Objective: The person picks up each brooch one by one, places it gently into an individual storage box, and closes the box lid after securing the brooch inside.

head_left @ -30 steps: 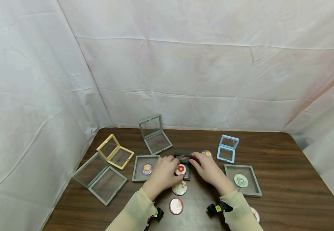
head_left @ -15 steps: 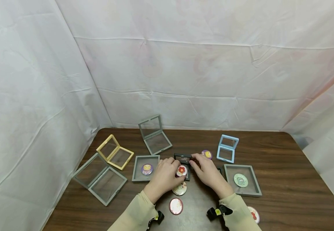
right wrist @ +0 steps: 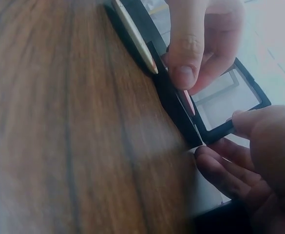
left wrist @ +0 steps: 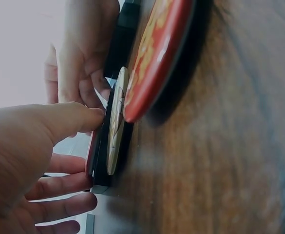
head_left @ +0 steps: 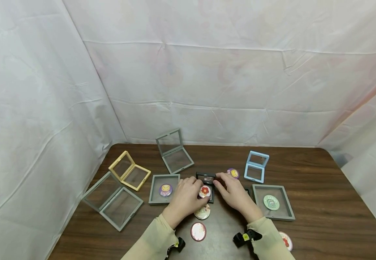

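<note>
A small black display case (head_left: 206, 176) stands with its clear lid raised between my two hands. My left hand (head_left: 185, 195) pinches a white round badge with a red flower (head_left: 204, 191) over the case's lower half, thumb on the near side. With thumb and fingers, my right hand (head_left: 233, 192) holds the right edge of the lid; the right wrist view shows its thumb at the lid frame's (right wrist: 220, 131) corner. Just in front of the case lies a cream badge (head_left: 202, 213), partly covered by my left thumb. Nearer still is a red-rimmed badge (head_left: 198, 232).
Grey cases (head_left: 178, 161) (head_left: 121, 209), a yellow case (head_left: 136, 177) and a light blue case (head_left: 254, 173) stand opened around. Two grey frames (head_left: 152, 189) (head_left: 289, 206) hold a purple badge (head_left: 165, 190) and a green badge (head_left: 271, 203). Loose badges (head_left: 233, 173) (head_left: 285, 241) flank my right arm.
The flower badge and my left hand have shifted slightly right. My right forearm has moved a little, uncovering more of the badge at the lower right. Both hands keep their grips.
</note>
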A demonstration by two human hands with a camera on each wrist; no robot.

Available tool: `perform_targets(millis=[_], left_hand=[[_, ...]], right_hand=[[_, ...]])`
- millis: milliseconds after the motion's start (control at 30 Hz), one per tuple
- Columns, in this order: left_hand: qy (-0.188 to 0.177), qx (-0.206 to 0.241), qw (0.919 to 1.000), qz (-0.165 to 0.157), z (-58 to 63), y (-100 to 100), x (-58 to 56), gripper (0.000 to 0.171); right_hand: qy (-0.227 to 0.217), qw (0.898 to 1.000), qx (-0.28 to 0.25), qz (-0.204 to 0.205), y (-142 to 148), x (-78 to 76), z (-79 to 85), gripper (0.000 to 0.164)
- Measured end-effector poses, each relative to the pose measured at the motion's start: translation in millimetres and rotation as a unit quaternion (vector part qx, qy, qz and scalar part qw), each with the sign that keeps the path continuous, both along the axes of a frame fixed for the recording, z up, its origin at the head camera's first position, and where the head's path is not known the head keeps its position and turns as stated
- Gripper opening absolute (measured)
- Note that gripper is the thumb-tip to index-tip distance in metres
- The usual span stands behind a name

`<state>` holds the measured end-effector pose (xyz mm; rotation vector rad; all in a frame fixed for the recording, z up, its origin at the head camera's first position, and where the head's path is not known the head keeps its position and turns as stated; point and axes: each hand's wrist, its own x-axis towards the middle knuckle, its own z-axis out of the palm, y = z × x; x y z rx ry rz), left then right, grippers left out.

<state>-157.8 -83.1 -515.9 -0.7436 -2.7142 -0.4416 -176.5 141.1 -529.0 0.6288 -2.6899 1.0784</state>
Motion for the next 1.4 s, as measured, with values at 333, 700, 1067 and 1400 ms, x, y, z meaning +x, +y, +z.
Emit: perform_targets(millis=[333, 700, 1067, 1400], left_hand=[[-0.01, 0.0, 0.9999, -0.002, 0.5, -0.2, 0.2, 0.043], [-0.052, -0.008, 0.9985, -0.014, 5.7, -6.3, -1.9, 0.043], [-0.043, -0.006, 0.9991, -0.005, 6.0, -5.1, -1.5, 0.035], [-0.015, -0.013, 0.9997, 0.018, 3.8, -0.7, 1.0, 0.039]], right_hand=[[0.009, 1.0, -0.002, 0.003, 0.5, -1.1, -1.8, 0.018], [0.004, 1.0, 0.001, 0.003, 0.6, -1.9, -1.9, 0.019], [0.004, 1.0, 0.003, 0.002, 0.5, -2.1, -1.5, 0.018], [0.006, 1.0, 0.004, 0.0, 0.2, -2.0, -2.6, 0.017]])
